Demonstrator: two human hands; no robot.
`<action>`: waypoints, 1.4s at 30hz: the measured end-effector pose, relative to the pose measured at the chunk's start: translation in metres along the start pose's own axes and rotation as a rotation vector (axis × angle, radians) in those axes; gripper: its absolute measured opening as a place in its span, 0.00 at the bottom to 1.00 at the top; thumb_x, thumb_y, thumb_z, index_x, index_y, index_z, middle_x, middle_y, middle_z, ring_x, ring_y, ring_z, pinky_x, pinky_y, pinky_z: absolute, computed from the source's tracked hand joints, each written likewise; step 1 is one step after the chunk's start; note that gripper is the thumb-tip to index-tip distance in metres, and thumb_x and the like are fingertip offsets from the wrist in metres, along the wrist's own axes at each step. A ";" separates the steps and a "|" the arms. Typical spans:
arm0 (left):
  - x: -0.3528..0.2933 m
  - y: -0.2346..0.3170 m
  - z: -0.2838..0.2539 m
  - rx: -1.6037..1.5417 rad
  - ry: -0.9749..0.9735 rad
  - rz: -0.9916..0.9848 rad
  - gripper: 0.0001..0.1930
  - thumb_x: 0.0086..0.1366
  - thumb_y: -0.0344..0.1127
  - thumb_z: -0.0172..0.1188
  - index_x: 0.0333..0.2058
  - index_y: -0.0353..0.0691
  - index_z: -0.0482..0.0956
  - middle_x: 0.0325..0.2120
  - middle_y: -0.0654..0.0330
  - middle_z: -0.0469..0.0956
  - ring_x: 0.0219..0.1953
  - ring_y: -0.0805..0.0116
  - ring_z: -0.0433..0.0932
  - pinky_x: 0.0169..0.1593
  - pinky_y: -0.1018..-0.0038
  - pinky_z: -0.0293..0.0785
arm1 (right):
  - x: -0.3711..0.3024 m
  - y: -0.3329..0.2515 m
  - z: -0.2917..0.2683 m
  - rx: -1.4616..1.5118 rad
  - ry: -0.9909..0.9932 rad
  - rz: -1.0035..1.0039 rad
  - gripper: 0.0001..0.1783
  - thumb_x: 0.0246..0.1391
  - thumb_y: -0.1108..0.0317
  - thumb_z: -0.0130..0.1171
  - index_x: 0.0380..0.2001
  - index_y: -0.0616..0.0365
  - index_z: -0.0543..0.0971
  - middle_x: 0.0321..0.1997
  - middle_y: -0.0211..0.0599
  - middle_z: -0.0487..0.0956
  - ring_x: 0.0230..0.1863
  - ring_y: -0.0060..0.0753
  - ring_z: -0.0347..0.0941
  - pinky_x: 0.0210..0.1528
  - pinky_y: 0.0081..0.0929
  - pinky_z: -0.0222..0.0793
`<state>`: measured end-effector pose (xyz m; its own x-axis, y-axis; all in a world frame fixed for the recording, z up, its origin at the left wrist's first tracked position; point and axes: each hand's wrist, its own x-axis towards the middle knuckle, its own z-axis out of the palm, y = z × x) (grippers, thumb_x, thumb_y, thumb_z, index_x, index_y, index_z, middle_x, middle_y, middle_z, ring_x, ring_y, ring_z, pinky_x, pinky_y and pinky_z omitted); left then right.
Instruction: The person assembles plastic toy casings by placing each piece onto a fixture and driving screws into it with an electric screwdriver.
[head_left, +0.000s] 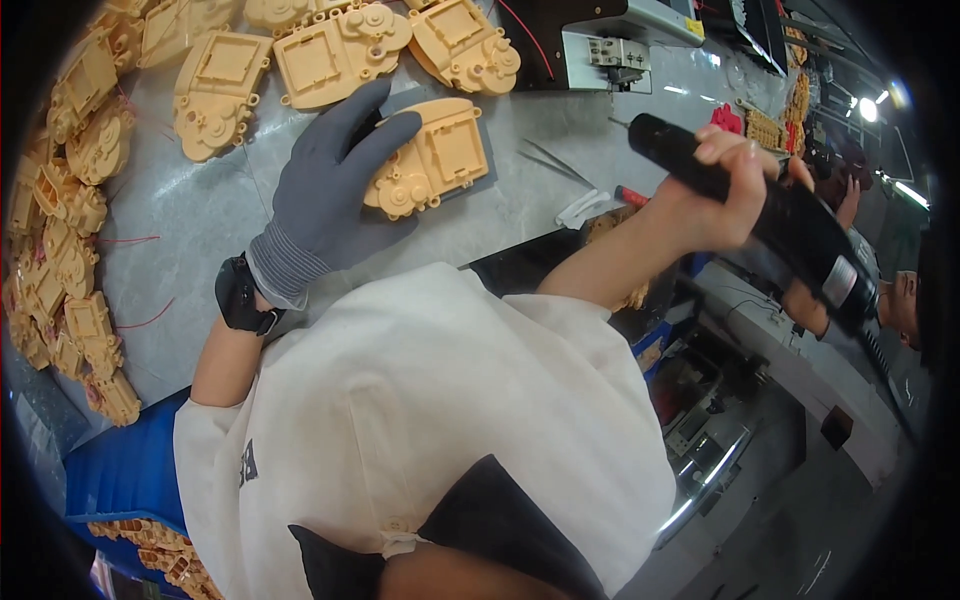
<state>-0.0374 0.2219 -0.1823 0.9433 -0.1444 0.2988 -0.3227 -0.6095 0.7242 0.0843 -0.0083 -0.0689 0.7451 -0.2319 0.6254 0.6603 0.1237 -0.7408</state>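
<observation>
My left hand [328, 190], in a grey knit glove, rests against the left side of a yellow plastic housing [452, 150]. Its fingers and thumb span that side, partly covering it. The housing lies on a dark grey block [486, 172] on the table and has a rectangular recess and rounded gear-like bosses. Bare and raised to the right, my right hand [728, 190] is wrapped round a black electric screwdriver [792, 222]. The tool's thin bit points left, held apart from the housing; a coiled cord trails from its other end.
More yellow housings [222, 92] line the table's far and left sides, some with red wires. Tweezers [556, 163] and a red-handled tool [630, 196] lie right of the block. A black machine [585, 45] stands behind. Blue bins [125, 465] are at lower left. Another person [905, 300] is at right.
</observation>
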 end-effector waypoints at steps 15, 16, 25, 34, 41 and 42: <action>0.022 -0.001 0.015 0.094 0.046 -0.035 0.39 0.34 0.38 0.68 0.53 0.49 0.67 0.42 0.60 0.73 0.41 0.60 0.72 0.44 0.66 0.65 | 0.041 0.046 0.003 -0.042 -0.137 0.054 0.20 0.36 0.86 0.53 0.37 0.65 0.64 0.17 0.40 0.73 0.13 0.28 0.67 0.22 0.23 0.69; 0.022 -0.003 0.015 0.128 0.061 -0.033 0.40 0.35 0.38 0.68 0.53 0.50 0.66 0.41 0.62 0.73 0.41 0.61 0.72 0.44 0.66 0.65 | 0.040 0.042 0.003 -0.040 -0.138 0.048 0.20 0.36 0.86 0.53 0.37 0.65 0.64 0.17 0.40 0.73 0.13 0.28 0.67 0.22 0.23 0.69; -0.003 0.004 0.015 0.130 0.067 -0.141 0.42 0.34 0.42 0.73 0.53 0.44 0.66 0.43 0.59 0.73 0.43 0.57 0.71 0.47 0.65 0.65 | -0.012 -0.007 -0.007 0.193 -0.183 0.230 0.25 0.41 0.84 0.50 0.45 0.57 0.62 0.20 0.39 0.70 0.16 0.32 0.66 0.27 0.35 0.67; 0.029 0.001 0.032 0.243 0.271 -0.120 0.40 0.40 0.48 0.70 0.53 0.48 0.64 0.37 0.60 0.73 0.35 0.62 0.73 0.36 0.68 0.67 | -0.044 -0.028 0.042 0.352 -0.420 0.216 0.30 0.42 0.81 0.51 0.51 0.58 0.57 0.20 0.39 0.70 0.15 0.33 0.66 0.23 0.35 0.66; 0.012 -0.007 0.028 0.081 0.184 -0.071 0.42 0.40 0.44 0.69 0.56 0.48 0.61 0.41 0.58 0.73 0.39 0.60 0.72 0.44 0.67 0.67 | -0.051 -0.022 0.051 0.361 -0.557 0.217 0.31 0.42 0.84 0.50 0.51 0.58 0.56 0.20 0.39 0.70 0.16 0.32 0.66 0.23 0.32 0.66; 0.011 -0.008 0.028 0.040 0.197 -0.059 0.42 0.40 0.43 0.69 0.57 0.48 0.61 0.42 0.58 0.73 0.40 0.59 0.72 0.45 0.67 0.66 | -0.051 -0.022 0.051 0.362 -0.560 0.220 0.31 0.42 0.84 0.50 0.51 0.58 0.56 0.20 0.39 0.70 0.16 0.32 0.66 0.23 0.32 0.66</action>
<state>-0.0227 0.2031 -0.2026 0.9258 0.0459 0.3752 -0.2599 -0.6433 0.7201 0.0369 0.0502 -0.0723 0.7377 0.3550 0.5743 0.4060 0.4464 -0.7974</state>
